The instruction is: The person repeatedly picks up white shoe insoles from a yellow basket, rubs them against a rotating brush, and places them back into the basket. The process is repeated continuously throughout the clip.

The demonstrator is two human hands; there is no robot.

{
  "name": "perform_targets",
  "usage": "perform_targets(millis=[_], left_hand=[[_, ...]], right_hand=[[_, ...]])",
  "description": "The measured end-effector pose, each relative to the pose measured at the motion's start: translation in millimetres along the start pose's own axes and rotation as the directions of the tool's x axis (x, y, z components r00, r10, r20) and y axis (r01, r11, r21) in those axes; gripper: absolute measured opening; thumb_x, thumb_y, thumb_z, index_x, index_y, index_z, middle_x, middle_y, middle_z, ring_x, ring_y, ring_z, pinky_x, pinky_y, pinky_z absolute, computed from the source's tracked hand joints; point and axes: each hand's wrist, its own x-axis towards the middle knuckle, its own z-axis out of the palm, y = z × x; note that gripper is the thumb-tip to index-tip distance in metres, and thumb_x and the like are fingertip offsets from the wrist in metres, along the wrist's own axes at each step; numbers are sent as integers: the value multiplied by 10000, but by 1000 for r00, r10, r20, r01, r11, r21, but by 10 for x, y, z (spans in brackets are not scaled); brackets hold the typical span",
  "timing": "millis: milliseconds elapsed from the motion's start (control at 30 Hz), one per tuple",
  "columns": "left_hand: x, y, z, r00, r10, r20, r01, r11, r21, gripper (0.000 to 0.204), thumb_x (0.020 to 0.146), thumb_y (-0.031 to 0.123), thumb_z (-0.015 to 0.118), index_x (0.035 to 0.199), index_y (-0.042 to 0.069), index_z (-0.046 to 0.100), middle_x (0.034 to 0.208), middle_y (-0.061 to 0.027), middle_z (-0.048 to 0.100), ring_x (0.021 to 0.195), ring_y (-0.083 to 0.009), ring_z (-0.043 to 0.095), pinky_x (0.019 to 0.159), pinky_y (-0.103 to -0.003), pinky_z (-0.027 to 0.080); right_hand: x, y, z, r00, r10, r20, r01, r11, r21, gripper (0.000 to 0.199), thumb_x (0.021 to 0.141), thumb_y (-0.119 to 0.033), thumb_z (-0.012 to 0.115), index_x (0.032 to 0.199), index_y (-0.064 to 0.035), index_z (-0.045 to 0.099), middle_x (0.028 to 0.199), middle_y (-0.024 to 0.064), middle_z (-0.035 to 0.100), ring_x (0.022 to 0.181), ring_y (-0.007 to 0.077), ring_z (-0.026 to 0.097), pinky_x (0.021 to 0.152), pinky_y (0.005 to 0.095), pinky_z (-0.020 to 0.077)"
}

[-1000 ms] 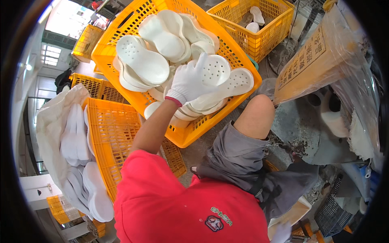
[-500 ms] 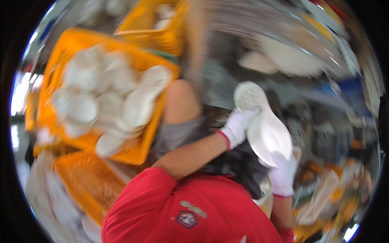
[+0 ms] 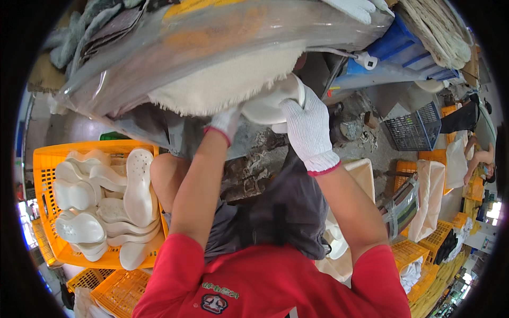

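Note:
A white shoe sole (image 3: 268,109) is held out in front of me, against the frayed edge of a cream cloth buffing wheel (image 3: 222,85). My right hand (image 3: 310,127), in a white knitted glove, grips the sole's right end with the thumb on top. At its left end is my left hand (image 3: 227,122), gloved too, its fingers mostly hidden by the sole and the fringe. On my left stands an orange plastic crate (image 3: 95,147) holding several similar white soles (image 3: 139,185).
Clear plastic sheeting (image 3: 222,37) covers the wheel from above. A blue bin (image 3: 397,45) stands at the far right, a dark blue mesh crate (image 3: 416,127) below it. Beside my right arm is a cream-lined container (image 3: 360,177) with white pieces in it. Another person (image 3: 469,153) is at the right edge.
Both hands have moved forward and to the left with the sole, from above my lap to the cloth wheel. My view has turned, so the crate of soles appears lower.

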Motion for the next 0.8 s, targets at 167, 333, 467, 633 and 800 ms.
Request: perform_targets(millis=[167, 333, 467, 633, 800], left_hand=[[-889, 448, -594, 955, -270, -123, 283, 706, 650, 1005, 961, 735, 675, 1606, -21, 528, 1451, -244, 704, 1306, -376, 697, 1213, -413, 451], [-1289, 686, -286, 992, -3, 129, -18, 987, 163, 693, 954, 351, 877, 1497, -4, 632, 1413, -149, 705, 1234, -202, 694, 1076, -340, 551], [-1274, 663, 452, 985, 118, 124, -60, 915, -400, 555, 1022, 214, 816, 1476, -34, 617, 1331, -66, 729, 1159, -160, 688, 1025, -318, 560], [-893, 559, 1258, 983, -85, -163, -45, 749, -661, 331, 1065, 257, 741, 1253, -14, 704, 1139, -114, 775, 997, -183, 752, 890, -350, 612], [-404, 551, 1440, 954, -154, -258, -20, 826, -564, 316, 1062, 322, 701, 1260, 77, 737, 1060, -132, 794, 954, -262, 779, 800, -431, 632]], right_hand=[[332, 162, 32, 989, -132, -58, 111, 955, -275, 342, 986, -203, 597, 1160, 30, 776, 988, 256, 793, 949, 421, 783, 894, 453, 605], [674, 392, 25, 998, -58, -13, 53, 960, -276, 337, 945, -250, 682, 1103, 25, 795, 950, 261, 787, 952, 441, 772, 888, 449, 597], [262, 99, 13, 975, -200, 98, 222, 906, -361, 497, 923, -281, 763, 1305, 34, 723, 1169, 258, 763, 1127, 317, 758, 958, 427, 563], [-695, -204, -201, 995, 25, -101, -63, 915, -397, 1004, 849, -136, 901, 1662, 94, 358, 1528, 233, 622, 1383, 296, 651, 1199, 402, 481], [-463, 325, -304, 805, -577, -137, 331, 629, -704, 897, 931, -171, 789, 1702, -19, 357, 1619, 295, 537, 1449, 444, 597, 1183, 442, 513]])
